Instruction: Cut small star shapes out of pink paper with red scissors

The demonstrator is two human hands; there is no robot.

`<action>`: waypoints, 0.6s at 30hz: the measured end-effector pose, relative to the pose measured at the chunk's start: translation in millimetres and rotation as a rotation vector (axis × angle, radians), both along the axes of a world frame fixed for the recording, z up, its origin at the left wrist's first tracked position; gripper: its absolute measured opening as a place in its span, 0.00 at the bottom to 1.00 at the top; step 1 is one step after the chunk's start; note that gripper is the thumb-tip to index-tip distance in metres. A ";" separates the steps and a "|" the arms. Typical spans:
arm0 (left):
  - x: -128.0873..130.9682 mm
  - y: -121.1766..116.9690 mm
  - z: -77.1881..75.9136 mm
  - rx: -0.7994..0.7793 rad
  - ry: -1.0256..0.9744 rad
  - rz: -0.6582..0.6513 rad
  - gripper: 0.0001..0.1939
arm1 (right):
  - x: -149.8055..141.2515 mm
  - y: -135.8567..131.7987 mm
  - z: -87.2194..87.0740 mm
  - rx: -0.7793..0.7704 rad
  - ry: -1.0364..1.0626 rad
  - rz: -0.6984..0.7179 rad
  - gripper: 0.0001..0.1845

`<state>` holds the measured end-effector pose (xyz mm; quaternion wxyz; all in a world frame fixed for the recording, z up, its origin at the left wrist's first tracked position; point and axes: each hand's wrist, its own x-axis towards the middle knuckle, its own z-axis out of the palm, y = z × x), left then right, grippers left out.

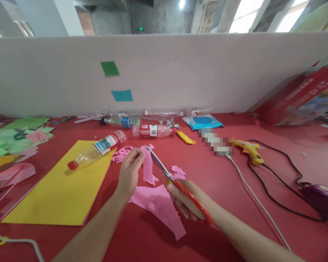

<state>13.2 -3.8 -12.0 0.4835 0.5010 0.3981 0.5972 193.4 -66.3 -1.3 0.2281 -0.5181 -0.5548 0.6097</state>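
Between thumb and fingers, my left hand (pixel 131 167) pinches a strip of pink paper (pixel 147 168) above the red table. My right hand (pixel 190 199) is closed round the red handles of a pair of scissors (pixel 164 168). The scissor blades point up and left, their tips at the top of the pink strip beside my left fingertips. Below the hands lies a larger pink paper sheet (pixel 160 207) with faint pencil lines. Small pink cuttings are heaped behind my left hand, and another pile of pink cuttings (pixel 178 172) lies just beyond the scissors.
A clear bottle (pixel 98 149) lies partly on yellow sheets (pixel 57 193) at left. More bottles (pixel 153 130) lie along the white partition (pixel 180 72). A yellow cutter (pixel 186 137), a blue wipes pack (pixel 203 122) and a corded yellow glue gun (pixel 251 151) are at right.
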 end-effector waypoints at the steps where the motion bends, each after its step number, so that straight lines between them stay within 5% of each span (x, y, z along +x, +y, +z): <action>1: -0.5 0.7 -0.4 -0.007 -0.007 0.002 0.12 | 0.2 0.0 2.4 0.008 -0.002 -0.001 0.22; 7: -1.3 2.7 0.1 -0.043 -0.056 -0.028 0.09 | 1.2 0.3 15.0 0.013 -0.023 0.012 0.22; 13: -2.0 3.8 7.9 -0.154 -0.140 -0.096 0.09 | 2.8 3.8 5.0 -0.001 -0.021 -0.033 0.23; 18: 4.3 -3.9 12.7 -0.319 -0.219 -0.364 0.15 | 3.6 5.5 -1.1 -0.018 -0.034 -0.078 0.26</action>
